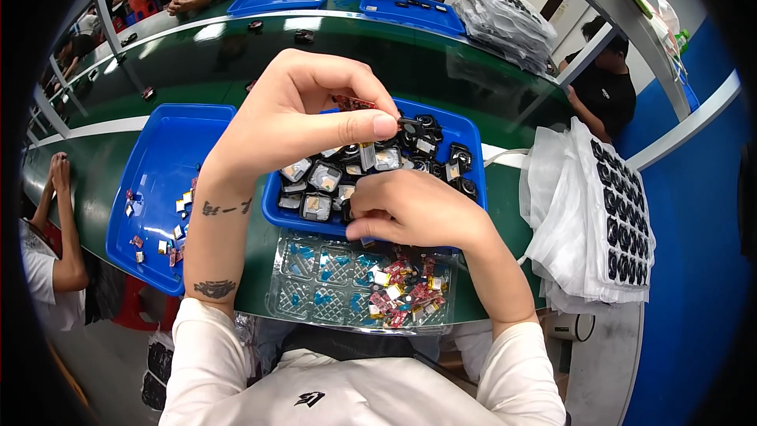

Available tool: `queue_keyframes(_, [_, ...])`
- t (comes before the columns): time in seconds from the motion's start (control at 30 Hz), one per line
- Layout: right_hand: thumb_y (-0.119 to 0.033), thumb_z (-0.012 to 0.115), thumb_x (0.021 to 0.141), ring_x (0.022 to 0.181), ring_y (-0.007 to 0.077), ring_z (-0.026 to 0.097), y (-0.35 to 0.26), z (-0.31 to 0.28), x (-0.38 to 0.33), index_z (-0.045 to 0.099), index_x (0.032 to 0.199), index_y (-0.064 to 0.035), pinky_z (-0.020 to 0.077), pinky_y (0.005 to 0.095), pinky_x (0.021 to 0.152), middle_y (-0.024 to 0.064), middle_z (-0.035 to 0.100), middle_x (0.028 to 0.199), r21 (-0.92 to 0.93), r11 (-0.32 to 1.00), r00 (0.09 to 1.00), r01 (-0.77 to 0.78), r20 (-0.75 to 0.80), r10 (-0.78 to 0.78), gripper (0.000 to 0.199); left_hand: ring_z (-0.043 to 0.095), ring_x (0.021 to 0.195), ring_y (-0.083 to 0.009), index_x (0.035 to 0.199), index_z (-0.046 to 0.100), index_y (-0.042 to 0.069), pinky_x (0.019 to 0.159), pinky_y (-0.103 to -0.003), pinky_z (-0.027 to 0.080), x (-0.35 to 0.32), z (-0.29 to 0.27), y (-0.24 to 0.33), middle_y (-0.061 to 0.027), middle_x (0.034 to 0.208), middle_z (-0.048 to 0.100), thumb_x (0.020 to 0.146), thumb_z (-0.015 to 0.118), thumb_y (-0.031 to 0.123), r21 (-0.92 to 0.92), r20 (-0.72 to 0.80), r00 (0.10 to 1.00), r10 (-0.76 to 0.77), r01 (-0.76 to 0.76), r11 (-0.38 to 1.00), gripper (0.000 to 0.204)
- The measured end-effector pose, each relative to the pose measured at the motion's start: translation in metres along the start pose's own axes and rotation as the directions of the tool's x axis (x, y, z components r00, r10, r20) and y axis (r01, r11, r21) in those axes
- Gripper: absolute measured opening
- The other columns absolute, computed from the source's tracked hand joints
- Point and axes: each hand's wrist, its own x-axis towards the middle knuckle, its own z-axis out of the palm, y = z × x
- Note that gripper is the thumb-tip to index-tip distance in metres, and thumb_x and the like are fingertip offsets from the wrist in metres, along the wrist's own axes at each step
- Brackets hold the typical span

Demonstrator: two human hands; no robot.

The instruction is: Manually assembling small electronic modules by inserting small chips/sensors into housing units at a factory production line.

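My left hand [303, 114] is raised over a blue tray [272, 209], with thumb and index finger pinched on a small red circuit board [352, 102]. A dark bit shows beyond the fingertips. Below them is a silver and yellow battery [367, 155]; whether it hangs from the board I cannot tell. In the tray lie several black device housings [324, 177], some with pale square pieces inside. My right hand [422, 209] rests low over the tray's near side, fingers curled in among the housings. What its fingertips hold is hidden.
Nearest me, a clear plastic blister tray [288, 308] holds blue bits and a heap of red boards with batteries [406, 292]. Left stands another blue tray [150, 229] with scattered boards. At right are stacked white sheets with black parts [623, 213]. Co-workers sit around the green conveyor [197, 55].
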Motion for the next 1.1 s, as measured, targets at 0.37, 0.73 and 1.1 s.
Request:
queue_keyframes(0.37, [-0.013, 0.073, 0.068, 0.093, 0.0271, 0.059, 0.010, 0.023, 0.009, 0.062, 0.077, -0.0046, 0.0476, 0.0392, 0.072, 0.0087, 0.056, 0.089, -0.343, 0.939, 0.971, 0.006, -0.222, -0.087, 0.016, 0.056, 0.070, -0.0099, 0.081, 0.067, -0.003, 0.062, -0.023, 0.045, 0.000, 0.001, -0.002, -0.0056, 0.077, 0.060, 0.079, 0.071, 0.004, -0.011, 0.008, 1.000, 0.009, -0.008, 1.000, 0.009])
queue_keyframes(0.73, [-0.004, 0.076, 0.076, 0.078, 0.0059, 0.059, 0.015, -0.016, -0.007, 0.063, 0.087, -0.0003, 0.0478, 0.0185, 0.062, 0.0032, 0.062, 0.091, 0.497, 0.811, 0.610, 0.308, -0.757, 0.232, 0.017, 0.054, 0.069, -0.0065, 0.079, 0.064, -0.001, 0.062, -0.020, 0.043, 0.004, 0.009, -0.007, -0.0022, 0.075, 0.059, 0.083, 0.068, 0.010, -0.040, -0.196, 0.979, -0.064, 0.057, 0.998, 0.013])
queue_keyframes(1.1, [0.007, 0.063, 0.083, 0.087, 0.0120, 0.063, 0.001, -0.016, -0.007, 0.063, 0.106, 0.0042, 0.0569, 0.0213, 0.072, 0.0047, 0.053, 0.102, 0.568, 0.722, 0.555, 0.396, -0.774, 0.305, 0.023, 0.056, 0.062, -0.0031, 0.084, 0.071, -0.005, 0.056, -0.018, 0.044, 0.006, 0.035, -0.022, -0.0032, 0.068, 0.066, 0.081, 0.069, 0.010, 0.121, -0.358, 0.924, -0.133, 0.187, 0.975, 0.015])
